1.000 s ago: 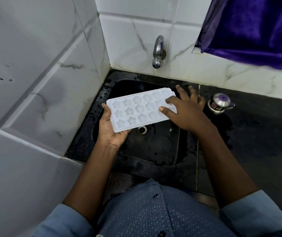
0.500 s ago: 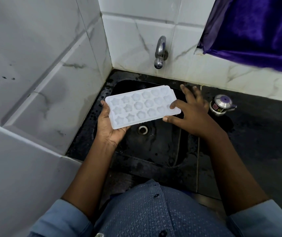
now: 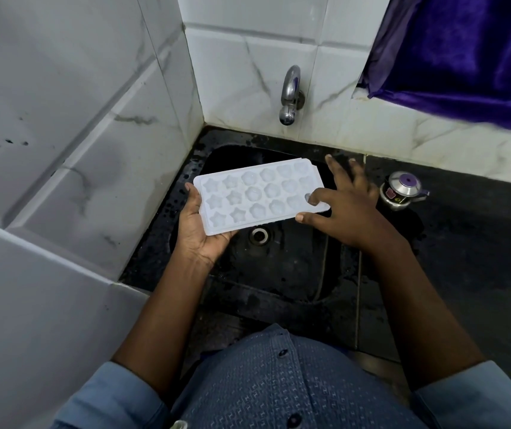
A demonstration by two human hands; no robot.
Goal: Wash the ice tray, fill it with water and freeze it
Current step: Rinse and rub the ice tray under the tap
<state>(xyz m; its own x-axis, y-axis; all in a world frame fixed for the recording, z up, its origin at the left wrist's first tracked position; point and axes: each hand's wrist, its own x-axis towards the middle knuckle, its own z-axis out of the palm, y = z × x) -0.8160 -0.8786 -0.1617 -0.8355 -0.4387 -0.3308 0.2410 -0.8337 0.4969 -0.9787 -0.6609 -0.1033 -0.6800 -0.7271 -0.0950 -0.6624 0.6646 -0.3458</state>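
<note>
A white ice tray (image 3: 257, 196) with star and flower shaped cups is held level over the black sink (image 3: 282, 267). My left hand (image 3: 198, 230) grips its left end from below, thumb on the rim. My right hand (image 3: 340, 209) is at the tray's right end with spread fingers; its index fingertip touches a corner cup and the thumb lies under the near edge. The steel tap (image 3: 289, 97) sticks out of the back wall above the sink, and no water runs from it.
A small steel pot with a purple knob (image 3: 402, 190) stands on the dark counter right of the sink. A purple cloth (image 3: 464, 54) hangs at the upper right. White marble tiles (image 3: 71, 134) close in the left side and back. The drain (image 3: 258, 235) shows below the tray.
My right hand slid off the top of the tray toward its right end, leaving only the index fingertip on it. The tray shifted slightly away from me.
</note>
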